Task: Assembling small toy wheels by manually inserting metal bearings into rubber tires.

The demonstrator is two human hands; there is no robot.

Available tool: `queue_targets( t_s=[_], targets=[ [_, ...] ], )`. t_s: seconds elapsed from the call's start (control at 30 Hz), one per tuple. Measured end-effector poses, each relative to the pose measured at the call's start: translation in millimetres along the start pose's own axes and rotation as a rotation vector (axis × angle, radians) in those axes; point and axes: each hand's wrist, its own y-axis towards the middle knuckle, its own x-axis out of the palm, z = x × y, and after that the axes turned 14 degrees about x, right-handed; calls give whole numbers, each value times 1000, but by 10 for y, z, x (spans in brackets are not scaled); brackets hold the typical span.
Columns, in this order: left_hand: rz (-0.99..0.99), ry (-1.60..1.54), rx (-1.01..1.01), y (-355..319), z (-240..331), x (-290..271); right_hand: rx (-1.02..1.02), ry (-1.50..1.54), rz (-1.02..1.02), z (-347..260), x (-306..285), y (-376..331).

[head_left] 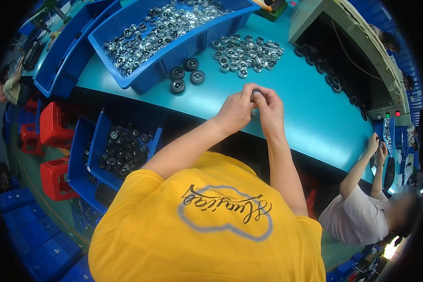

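Note:
Over the front edge of the turquoise table, both my hands meet around a small black-tyred wheel. My left hand grips it from the left with bent fingers. My right hand closes on it from the right, thumb on top. Fingers cover most of the wheel. Beyond my hands lies a loose pile of shiny clear-and-silver wheel hubs. To the left of that, several finished-looking wheels with black tyres lie beside a large blue bin of similar hubs.
Below the table at left, a blue bin holds many black-tyred wheels. Red stools stand farther left. At right, a beige machine has a dark opening with wheels lined up along it. Another person works at the table's right end.

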Motion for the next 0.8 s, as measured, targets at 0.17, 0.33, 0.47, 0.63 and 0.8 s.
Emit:
queue_targets(
  t_s=[0.17, 0.33, 0.47, 0.63, 0.8],
  targets=[
    [-4, 3, 83, 16, -18, -6, 42, 81, -32, 17, -48, 4],
    [-55, -133, -71, 20, -33, -70, 47, 78, -39, -24, -30, -24],
    [-52, -104, -79, -9, -40, -55, 53, 54, -40, -57, -26, -56],
    [-67, -50, -4, 10, -1, -32, -98, -70, 86, 51, -24, -76],
    [-83, -116, 34, 3, 44, -66, 89, 94, -154, -74, -200, -68]
  ],
)
